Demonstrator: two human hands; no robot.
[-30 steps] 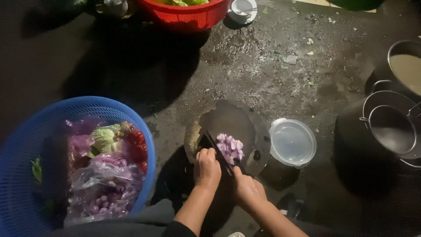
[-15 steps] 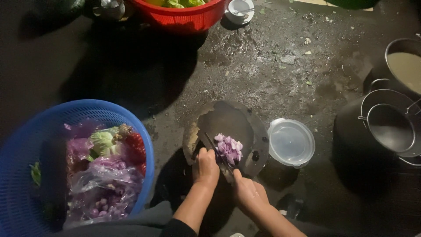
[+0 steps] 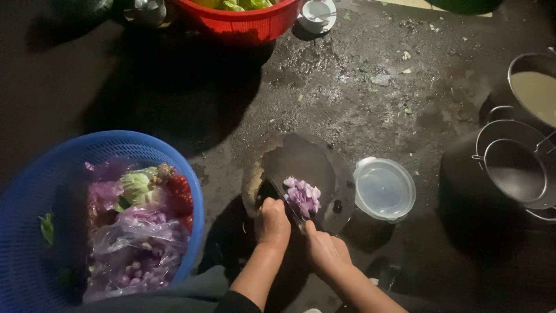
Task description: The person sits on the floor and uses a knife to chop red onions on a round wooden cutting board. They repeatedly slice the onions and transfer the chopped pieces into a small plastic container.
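**A:** Looking down at a dark, wet floor, and both hands are low on a round chopping board (image 3: 313,159). What's the left hand (image 3: 273,221) doing?

**B:** It's curled, knuckles up, fingers (image 3: 270,206) folded down at the near-left edge of the board. I can't tell whether they press on anything under them. Just beyond those fingertips, touching distance, sits a small heap of chopped purple onion (image 3: 302,196).

**A:** And the right hand (image 3: 324,250)?

**B:** Closed in a fist around the handle of a knife (image 3: 284,203). The dark blade runs away from the fingers, up and to the left, passing right beside the left hand's fingertips and along the near side of the purple heap.

**A:** So the onion lies on the far side of the blade from both hands?

**B:** Yes, on the board, near its middle, just past the fingers.

**A:** Around them?

**B:** Right of the right hand, just beside the board, a clear round plastic container (image 3: 384,189). Further right, well apart, metal pots (image 3: 514,168). Far left of the left hand, a blue basket (image 3: 35,191) with bagged vegetables and something red. Far beyond the fingertips, at the top edge, a red basket (image 3: 243,23) with greens.
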